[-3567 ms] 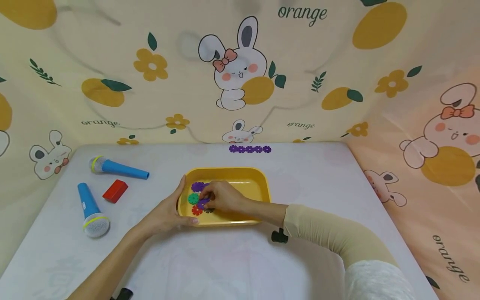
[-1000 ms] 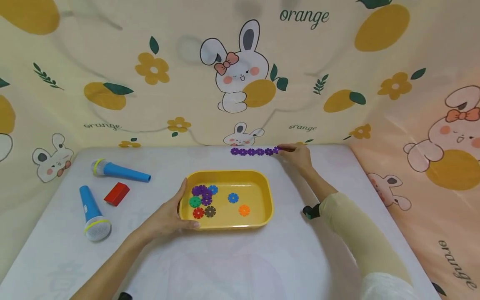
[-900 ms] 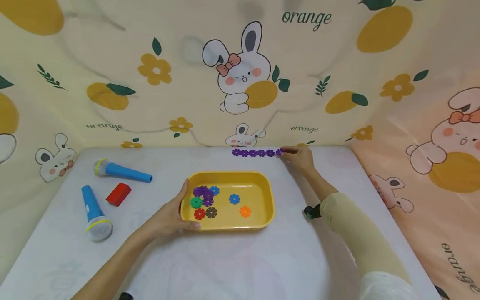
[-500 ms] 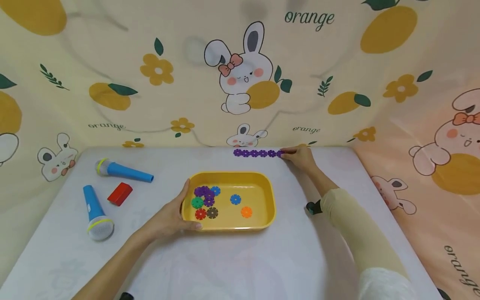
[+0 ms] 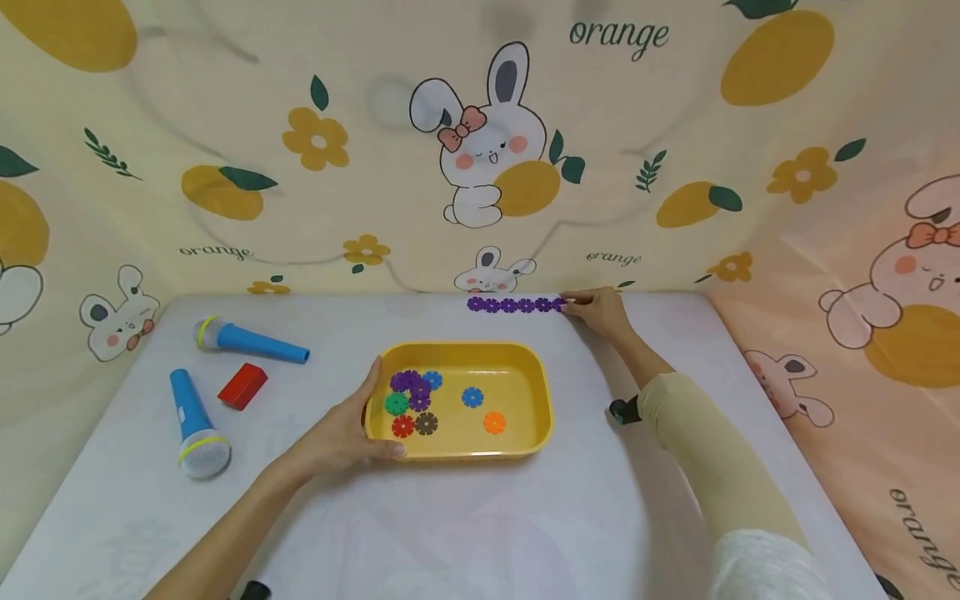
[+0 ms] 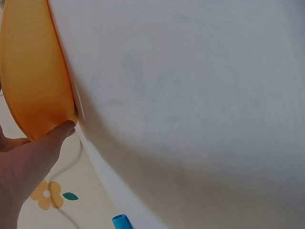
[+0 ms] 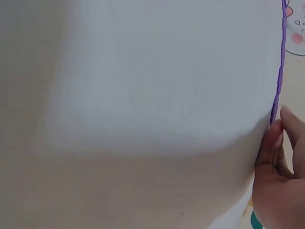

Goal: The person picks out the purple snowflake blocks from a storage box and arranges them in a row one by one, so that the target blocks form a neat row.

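My left hand [image 5: 341, 435] grips the left end of a yellow tray [image 5: 517, 450], thumb on its front corner and fingers on the far one. In the left wrist view the thumb [image 6: 64, 130] presses the tray's side [image 6: 38, 71]. Inside lie several snowflake discs: a purple cluster [image 5: 408, 382], green [image 5: 397, 404], red [image 5: 402, 426], brown [image 5: 426, 423], blue [image 5: 472, 397] and orange [image 5: 494, 423]. At the table's far edge runs a row of purple snowflake discs [image 5: 510, 306]. My right hand [image 5: 603, 312] pinches the purple disc at its right end, partly covered by the fingertips.
Two blue toy microphones [image 5: 262, 342] [image 5: 191, 404] lie on the left of the white table [image 5: 465, 533], with a red block [image 5: 243, 386] between them. A printed cloth [image 5: 337, 200] rises behind the table's far edge.
My right hand has gone from inside the tray to the far edge, bringing a purple disc to the row's right end. A small gap there has closed. My left hand stays on the tray.
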`<state>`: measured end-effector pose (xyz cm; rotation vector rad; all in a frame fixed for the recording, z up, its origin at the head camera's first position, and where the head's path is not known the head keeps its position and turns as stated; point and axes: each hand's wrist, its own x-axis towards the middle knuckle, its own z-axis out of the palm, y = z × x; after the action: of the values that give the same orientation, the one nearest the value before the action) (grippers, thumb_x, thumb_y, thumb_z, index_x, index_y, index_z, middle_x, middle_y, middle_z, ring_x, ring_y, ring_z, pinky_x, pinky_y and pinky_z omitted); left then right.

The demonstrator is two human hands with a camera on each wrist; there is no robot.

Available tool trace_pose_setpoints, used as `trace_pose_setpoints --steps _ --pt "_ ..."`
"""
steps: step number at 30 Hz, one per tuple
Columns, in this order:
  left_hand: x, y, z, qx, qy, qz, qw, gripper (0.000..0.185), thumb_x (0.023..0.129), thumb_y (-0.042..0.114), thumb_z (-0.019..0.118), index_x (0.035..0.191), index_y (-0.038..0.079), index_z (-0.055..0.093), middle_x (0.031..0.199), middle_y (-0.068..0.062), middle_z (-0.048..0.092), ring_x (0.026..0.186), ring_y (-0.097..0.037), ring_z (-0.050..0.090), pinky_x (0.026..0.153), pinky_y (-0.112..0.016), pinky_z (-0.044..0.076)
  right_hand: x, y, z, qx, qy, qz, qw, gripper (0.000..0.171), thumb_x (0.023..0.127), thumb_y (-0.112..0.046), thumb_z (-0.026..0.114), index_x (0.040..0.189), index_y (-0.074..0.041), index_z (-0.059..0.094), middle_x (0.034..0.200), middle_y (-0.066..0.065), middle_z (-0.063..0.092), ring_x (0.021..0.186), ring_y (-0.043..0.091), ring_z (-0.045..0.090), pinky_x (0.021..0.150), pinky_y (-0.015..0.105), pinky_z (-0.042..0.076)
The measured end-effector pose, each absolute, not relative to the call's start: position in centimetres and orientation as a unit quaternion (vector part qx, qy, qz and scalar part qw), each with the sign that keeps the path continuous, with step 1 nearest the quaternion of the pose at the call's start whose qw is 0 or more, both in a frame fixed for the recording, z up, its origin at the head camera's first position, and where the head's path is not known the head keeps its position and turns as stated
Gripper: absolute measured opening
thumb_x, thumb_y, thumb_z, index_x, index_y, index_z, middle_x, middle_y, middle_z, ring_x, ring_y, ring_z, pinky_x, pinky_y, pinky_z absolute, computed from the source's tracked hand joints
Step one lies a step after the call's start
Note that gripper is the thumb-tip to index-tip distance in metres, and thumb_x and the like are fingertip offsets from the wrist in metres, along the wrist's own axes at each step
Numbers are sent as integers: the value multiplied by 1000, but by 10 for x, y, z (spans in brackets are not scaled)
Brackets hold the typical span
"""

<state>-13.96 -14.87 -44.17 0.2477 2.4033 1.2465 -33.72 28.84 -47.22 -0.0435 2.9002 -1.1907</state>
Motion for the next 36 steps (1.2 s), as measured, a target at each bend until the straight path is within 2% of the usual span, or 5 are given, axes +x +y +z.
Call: trace_pose_setpoints --steps 9,12,19,27,36 --pt "-142 -151 -438 97 870 434 214 131 75 33 88 159 20 -11 165 -17 8 147 -43 21 116 -55 26 -314 261 -477 -37 898 -438 -37 26 90 -18 76 114 -7 76 105 12 75 84 21 71 65 17 54" --pt "-144 -150 -437 98 871 431 214 131 74 33 89 159 20 -10 165 -17 10 146 -43 23 116 -55 27 -305 249 -470 -49 873 -484 -36 28 90 -18 76 114 -4 75 104 14 75 83 27 72 65 22 58" --pt "-146 -146 -435 85 870 433 219 132 73 33 89 159 20 -10 166 -16 10 147 -43 22 115 -54 30 -291 222 -448 -78 850 -521 -20 31 91 -21 74 115 -1 73 101 11 75 87 36 71 80 46 59" --pt "-145 -147 -434 97 875 427 209 131 74 35 88 159 17 -10 164 -20 12 145 -44 25 114 -55 31 -269 187 -425 -110 848 -519 7 29 91 -20 74 114 -2 74 99 9 75 85 36 69 78 44 59" --pt "-144 -146 -437 97 877 422 210 130 75 36 88 159 14 -10 165 -19 10 147 -44 21 115 -55 29 -250 151 -413 -171 830 -529 54 23 91 -9 73 112 -4 75 104 11 75 88 27 72 75 28 60"
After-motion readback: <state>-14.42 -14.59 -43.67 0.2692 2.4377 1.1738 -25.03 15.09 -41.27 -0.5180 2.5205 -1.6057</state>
